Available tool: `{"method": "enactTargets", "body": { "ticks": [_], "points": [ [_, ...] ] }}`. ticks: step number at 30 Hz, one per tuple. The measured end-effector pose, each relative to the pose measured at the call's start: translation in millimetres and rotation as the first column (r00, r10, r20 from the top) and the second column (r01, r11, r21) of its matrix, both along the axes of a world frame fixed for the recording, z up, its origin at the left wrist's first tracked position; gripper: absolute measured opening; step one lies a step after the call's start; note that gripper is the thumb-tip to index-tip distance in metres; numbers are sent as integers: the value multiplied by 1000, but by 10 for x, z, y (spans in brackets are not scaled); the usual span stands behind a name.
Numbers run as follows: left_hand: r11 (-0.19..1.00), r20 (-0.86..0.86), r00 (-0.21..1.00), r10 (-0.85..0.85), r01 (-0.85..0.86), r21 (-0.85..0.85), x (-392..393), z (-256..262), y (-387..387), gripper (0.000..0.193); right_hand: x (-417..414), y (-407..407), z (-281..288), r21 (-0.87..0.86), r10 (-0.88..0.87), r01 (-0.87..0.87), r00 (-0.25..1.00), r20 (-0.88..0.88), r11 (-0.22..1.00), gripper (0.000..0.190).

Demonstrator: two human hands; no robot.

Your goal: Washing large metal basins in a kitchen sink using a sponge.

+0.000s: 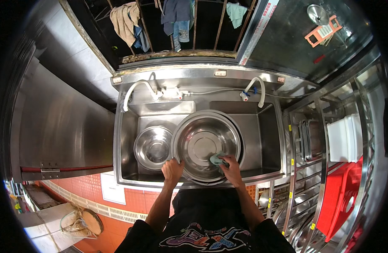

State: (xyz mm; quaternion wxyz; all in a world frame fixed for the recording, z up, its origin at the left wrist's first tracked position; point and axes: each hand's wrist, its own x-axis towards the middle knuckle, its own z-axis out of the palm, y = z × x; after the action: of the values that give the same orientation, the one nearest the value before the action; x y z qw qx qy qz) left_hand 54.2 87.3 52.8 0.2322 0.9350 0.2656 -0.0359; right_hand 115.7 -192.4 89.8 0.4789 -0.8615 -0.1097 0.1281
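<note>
A large stainless steel basin (202, 142) rests across the middle of a double-bowl steel sink (247, 126), with another rim showing beneath it at the right. My left hand (172, 171) grips the basin's rim at the lower left. A light green cloth (217, 159) is held in my right hand (231, 170) against the basin's inner wall at the lower right. In the left sink bowl sits a smaller steel bowl (155, 148), just left of the large basin.
Two white curved faucets (140, 83) (260, 91) rise at the sink's back edge. A steel rack (322, 151) on the right holds trays, white tubs (344, 139) and a red basket (338, 196). A steel cabinet (67, 123) stands left. Cloths (126, 22) hang on the window bars.
</note>
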Motion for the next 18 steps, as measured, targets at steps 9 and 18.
{"method": "enactTargets", "body": {
  "ticks": [9, 18],
  "points": [
    [988, -103, 992, -71, 84, 133, 94, 70, 15, 48, 69, 165, -300, -215, 222, -203, 972, 72, 955, 39],
    [999, -117, 993, -15, 20, 43, 59, 13, 88, 47, 180, 344, -545, -435, 266, -238, 964, 4, 868, 32]
  ]
}}
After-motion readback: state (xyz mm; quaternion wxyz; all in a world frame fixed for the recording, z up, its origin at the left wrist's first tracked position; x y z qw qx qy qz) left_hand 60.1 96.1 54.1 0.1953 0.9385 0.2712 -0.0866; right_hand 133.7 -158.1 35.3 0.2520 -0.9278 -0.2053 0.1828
